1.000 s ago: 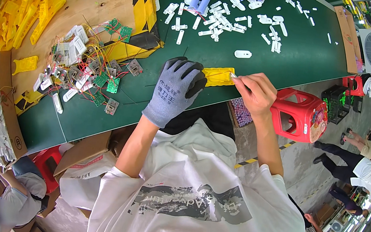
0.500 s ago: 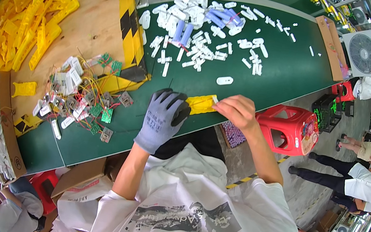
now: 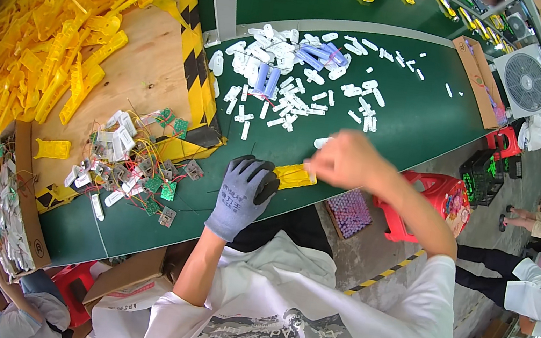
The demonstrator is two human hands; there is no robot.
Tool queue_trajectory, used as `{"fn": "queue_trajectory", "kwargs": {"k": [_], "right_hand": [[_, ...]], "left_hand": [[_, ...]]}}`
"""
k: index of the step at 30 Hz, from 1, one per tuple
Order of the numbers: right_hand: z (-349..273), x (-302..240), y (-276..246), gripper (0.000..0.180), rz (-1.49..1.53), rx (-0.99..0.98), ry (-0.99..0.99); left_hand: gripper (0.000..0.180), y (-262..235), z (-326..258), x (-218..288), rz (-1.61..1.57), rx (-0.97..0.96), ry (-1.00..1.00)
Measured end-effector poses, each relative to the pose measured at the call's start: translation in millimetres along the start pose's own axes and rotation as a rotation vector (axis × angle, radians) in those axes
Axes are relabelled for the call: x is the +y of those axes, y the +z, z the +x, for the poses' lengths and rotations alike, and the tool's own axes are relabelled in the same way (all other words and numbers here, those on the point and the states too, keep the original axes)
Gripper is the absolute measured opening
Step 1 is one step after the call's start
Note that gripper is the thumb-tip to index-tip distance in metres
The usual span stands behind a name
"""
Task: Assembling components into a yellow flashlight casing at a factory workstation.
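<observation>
Head view of one person at a green bench (image 3: 407, 113). The left hand (image 3: 243, 193), in one grey work glove, lies over the near left end of a single yellow plastic housing (image 3: 296, 175); its grip is curled onto that piece, pinning it at the near edge of the bench. The right hand (image 3: 348, 160), bare and motion-blurred, sits just right of and above the housing's far end, its fingers bunched narrow; whether they pinch anything cannot be told.

Left of the gloved hand lies a tangle of small green circuit boards (image 3: 162, 184) with wires and white parts, too many and too overlapped to count. Farther left, on a wooden board (image 3: 151, 72), a large heap of yellow housings (image 3: 57, 43) spreads out, uncountable, with one stray yellow piece (image 3: 52, 148) apart from it nearer the viewer. On the far middle of the bench lie scattered white plastic parts (image 3: 298, 81), dozens, with a few blue cylindrical cells (image 3: 267, 78) among them. Right of the bench stand two red plastic stools (image 3: 436, 195) and one white fan (image 3: 526, 81).
</observation>
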State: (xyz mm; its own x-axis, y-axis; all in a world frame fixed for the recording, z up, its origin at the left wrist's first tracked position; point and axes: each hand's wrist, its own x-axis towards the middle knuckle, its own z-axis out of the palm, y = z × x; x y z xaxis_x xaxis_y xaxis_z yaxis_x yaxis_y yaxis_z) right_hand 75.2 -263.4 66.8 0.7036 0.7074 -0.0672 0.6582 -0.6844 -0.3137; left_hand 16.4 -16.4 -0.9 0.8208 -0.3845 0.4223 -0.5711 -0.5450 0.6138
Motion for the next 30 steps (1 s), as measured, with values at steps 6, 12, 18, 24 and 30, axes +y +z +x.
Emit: {"fn": "queue_trajectory", "kwargs": {"k": [6,12,18,24,30], "right_hand": [[118.0,105.1,-28.7,0.018,-0.253,0.443,0.28],[136.4,126.3,-39.1,0.033,-0.161,0.076,0.466],[64.4,74.0,-79.7,0.049,0.73,0.11,0.283],[-5.1,21.3,-4.4,0.047,1.35,0.167,0.303],[0.5,-13.9,23.1,0.035,1.613,0.211,0.293]], "left_hand": [[0.024,2.5,1.0,2.4,-0.015,0.025,0.02],[0.027,5.4,-2.4,1.9,-0.017,0.034,0.034],[0.029,1.0,-4.3,0.1,-0.009,0.02,0.007],[0.03,2.9,1.7,-3.2,-0.028,0.029,0.028],[0.03,2.0,-2.3,-2.2,-0.011,0.019,0.007]]}}
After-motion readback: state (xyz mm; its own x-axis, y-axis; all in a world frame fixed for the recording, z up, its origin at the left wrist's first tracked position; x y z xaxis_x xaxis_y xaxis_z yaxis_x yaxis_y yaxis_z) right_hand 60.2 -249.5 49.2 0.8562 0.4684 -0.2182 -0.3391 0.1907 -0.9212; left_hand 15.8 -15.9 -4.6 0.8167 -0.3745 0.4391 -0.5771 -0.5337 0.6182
